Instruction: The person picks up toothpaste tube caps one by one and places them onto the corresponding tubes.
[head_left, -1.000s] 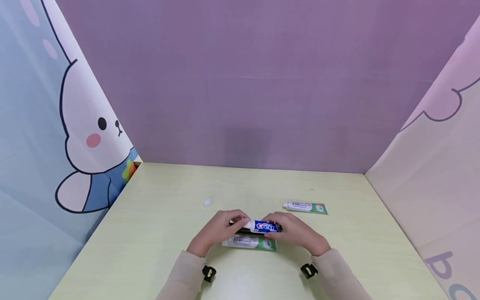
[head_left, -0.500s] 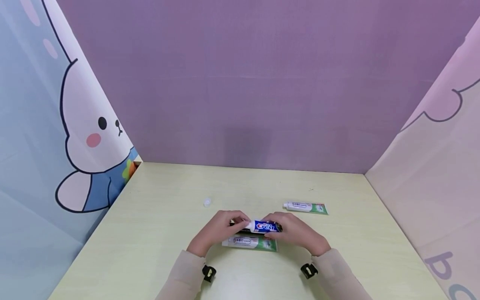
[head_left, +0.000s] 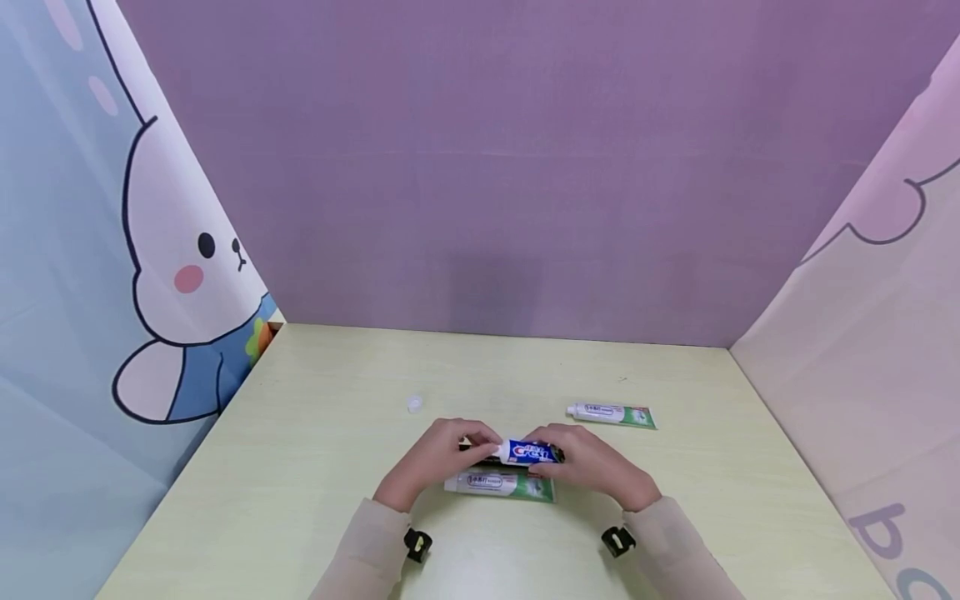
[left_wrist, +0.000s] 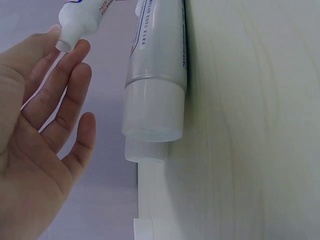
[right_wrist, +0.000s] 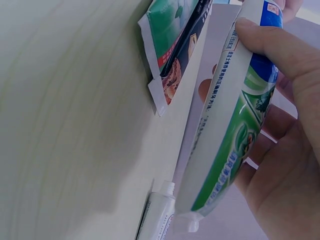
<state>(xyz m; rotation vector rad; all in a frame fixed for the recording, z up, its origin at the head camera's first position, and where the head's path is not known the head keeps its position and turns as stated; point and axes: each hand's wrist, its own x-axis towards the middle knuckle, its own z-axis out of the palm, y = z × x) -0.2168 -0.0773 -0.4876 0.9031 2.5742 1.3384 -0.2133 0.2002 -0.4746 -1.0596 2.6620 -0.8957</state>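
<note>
Both hands hold a blue, white and green Crest toothpaste tube (head_left: 529, 452) crosswise above the table. My left hand (head_left: 433, 454) pinches its narrow white end (left_wrist: 72, 36) between thumb and fingertips, the other fingers loosely bent. My right hand (head_left: 588, 460) grips the tube's body, thumb on the near side and fingers behind. Below the held tube lie a white and green toothpaste tube (head_left: 495, 484) and, beside it, a dark tube (right_wrist: 172, 82) mostly hidden in the head view.
Another white and green toothpaste tube (head_left: 611, 415) lies farther back on the right. A small white cap (head_left: 415, 404) sits back left on the pale table (head_left: 300, 467). A purple cloth wall (head_left: 480, 167) closes off the back, with printed cloths at both sides.
The left fingertips have shifted very slightly to the right at the tube's white end. The right hand and the tubes on the table stay in place.
</note>
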